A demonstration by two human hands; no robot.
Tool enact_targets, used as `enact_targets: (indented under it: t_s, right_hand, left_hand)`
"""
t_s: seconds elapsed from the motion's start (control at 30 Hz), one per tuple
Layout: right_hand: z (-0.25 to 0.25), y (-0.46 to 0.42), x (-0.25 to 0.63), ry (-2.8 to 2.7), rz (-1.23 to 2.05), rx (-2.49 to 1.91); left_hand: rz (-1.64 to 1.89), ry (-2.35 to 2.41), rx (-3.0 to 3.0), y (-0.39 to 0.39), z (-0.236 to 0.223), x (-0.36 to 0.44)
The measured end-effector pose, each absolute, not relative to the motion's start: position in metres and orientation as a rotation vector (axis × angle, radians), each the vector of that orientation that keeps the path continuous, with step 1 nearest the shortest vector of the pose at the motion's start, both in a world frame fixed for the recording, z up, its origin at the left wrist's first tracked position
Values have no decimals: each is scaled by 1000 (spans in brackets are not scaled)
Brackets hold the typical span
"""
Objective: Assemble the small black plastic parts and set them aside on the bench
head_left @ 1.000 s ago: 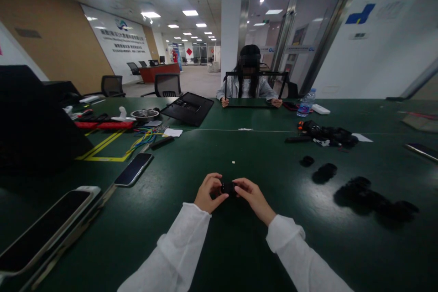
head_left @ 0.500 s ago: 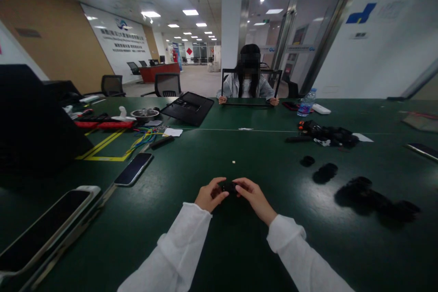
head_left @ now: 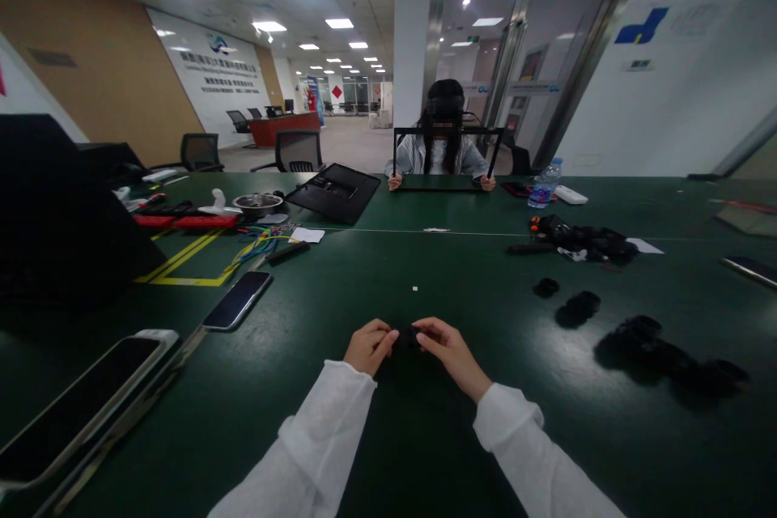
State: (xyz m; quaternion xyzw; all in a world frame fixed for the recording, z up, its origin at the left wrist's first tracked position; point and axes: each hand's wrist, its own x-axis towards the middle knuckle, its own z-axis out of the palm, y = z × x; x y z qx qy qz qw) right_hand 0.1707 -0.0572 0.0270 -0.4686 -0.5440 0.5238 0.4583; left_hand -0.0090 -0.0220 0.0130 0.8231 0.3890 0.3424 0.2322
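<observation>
My left hand [head_left: 367, 346] and my right hand [head_left: 449, 350] meet over the dark green table [head_left: 388, 421], both in white sleeves. Between their fingertips they pinch a small black part [head_left: 407, 337], mostly hidden by the fingers. The hands rest low, close to the table surface. Several more small black parts [head_left: 661, 356] lie in a loose heap to my right, with two others [head_left: 574, 306] a little nearer the middle.
Two phones [head_left: 236, 299] [head_left: 73, 409] lie at my left beside a large black object [head_left: 54, 210]. Coloured wires [head_left: 258, 244], a metal bowl [head_left: 258, 201] and a black tray [head_left: 333, 191] sit farther back. A person across the table holds a black frame [head_left: 443, 160]. A water bottle [head_left: 543, 183] stands at right.
My hands have sunk slightly toward the table and closed tighter around the small black part. The person opposite shifted the black frame a little.
</observation>
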Motion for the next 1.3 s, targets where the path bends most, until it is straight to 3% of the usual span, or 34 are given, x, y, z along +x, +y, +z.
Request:
enact_targets:
  t_s: [0.3,1.3]
  right_hand:
    - [24,-53,170,-1303,1263,-1152]
    - [32,-57,171,-1277,1285,-1182]
  left_hand:
    - [1103,882,1985,-27,10,-5]
    - [832,1050,2139,-24,8,-9]
